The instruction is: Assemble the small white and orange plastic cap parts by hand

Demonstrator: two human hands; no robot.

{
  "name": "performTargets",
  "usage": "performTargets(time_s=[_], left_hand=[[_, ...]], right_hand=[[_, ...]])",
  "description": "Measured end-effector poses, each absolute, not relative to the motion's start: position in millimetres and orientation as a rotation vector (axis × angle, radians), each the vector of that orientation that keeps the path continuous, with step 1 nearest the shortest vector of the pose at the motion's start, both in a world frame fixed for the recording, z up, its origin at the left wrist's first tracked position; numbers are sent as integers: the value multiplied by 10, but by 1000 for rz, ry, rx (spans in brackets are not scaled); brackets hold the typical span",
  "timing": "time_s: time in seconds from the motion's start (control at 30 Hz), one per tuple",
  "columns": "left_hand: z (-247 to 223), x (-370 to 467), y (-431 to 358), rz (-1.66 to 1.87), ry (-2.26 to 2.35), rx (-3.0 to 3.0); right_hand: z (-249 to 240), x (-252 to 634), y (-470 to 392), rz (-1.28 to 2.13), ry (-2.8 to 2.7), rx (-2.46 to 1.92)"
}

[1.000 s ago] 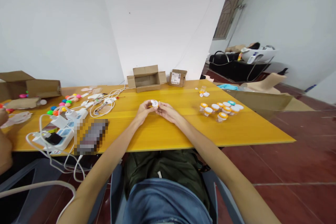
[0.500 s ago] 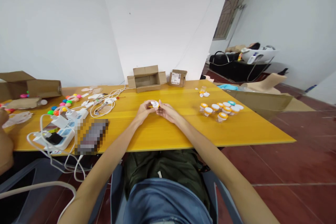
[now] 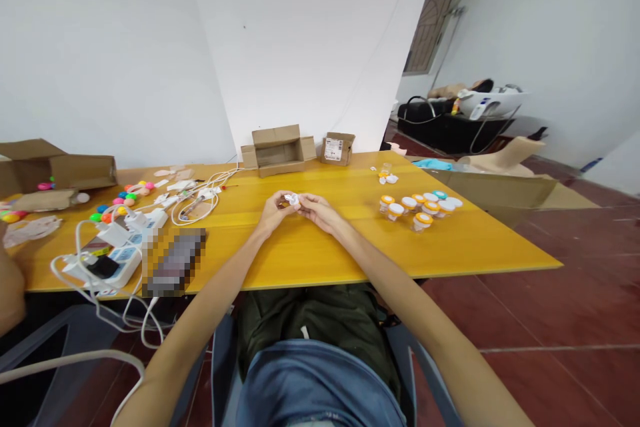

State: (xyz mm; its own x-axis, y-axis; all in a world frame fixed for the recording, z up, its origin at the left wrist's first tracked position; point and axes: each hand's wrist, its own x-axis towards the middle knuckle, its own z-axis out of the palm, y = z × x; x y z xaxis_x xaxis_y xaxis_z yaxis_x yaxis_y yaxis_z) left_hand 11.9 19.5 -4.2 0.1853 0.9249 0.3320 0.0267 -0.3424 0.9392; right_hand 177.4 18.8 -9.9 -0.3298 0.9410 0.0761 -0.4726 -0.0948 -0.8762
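Evidently, in the head view, holding a small white piece [image 3: 292, 199] between left hand [image 3: 273, 213] and right hand [image 3: 318, 211], over the wooden table [image 3: 310, 257]; cannot tell whether touching its surface. On the left, fingers curled inward, thumb and fingertips narrowed onto the near and left side of the piece. On the right, thumb and forefinger likewise narrowed at its right side, with the other fingers loosely bent beneath. Right at the fingertips, then, between both hands, well apart from the lidded jars [image 3: 431, 207] farther right and nearer than the open cardboard box [image 3: 283, 169] beyond. Hard to make out: exact shape of the piece, too small and partly covered by fingers. Blurred into blocks: a dark object [image 3: 175, 261] beside the left forearm. Cut off at the left edge: another person's arm [image 3: 9, 290].
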Motion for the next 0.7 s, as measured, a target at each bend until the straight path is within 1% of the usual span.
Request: performTargets(time_s=[0.27, 0.7], left_hand=[[-42, 98, 208, 1289, 922, 1739], [-37, 143, 192, 1345, 1048, 1768]], right_hand=[[-108, 1774, 193, 1642, -1069, -651], [-110, 1757, 176, 1527, -1098, -724]])
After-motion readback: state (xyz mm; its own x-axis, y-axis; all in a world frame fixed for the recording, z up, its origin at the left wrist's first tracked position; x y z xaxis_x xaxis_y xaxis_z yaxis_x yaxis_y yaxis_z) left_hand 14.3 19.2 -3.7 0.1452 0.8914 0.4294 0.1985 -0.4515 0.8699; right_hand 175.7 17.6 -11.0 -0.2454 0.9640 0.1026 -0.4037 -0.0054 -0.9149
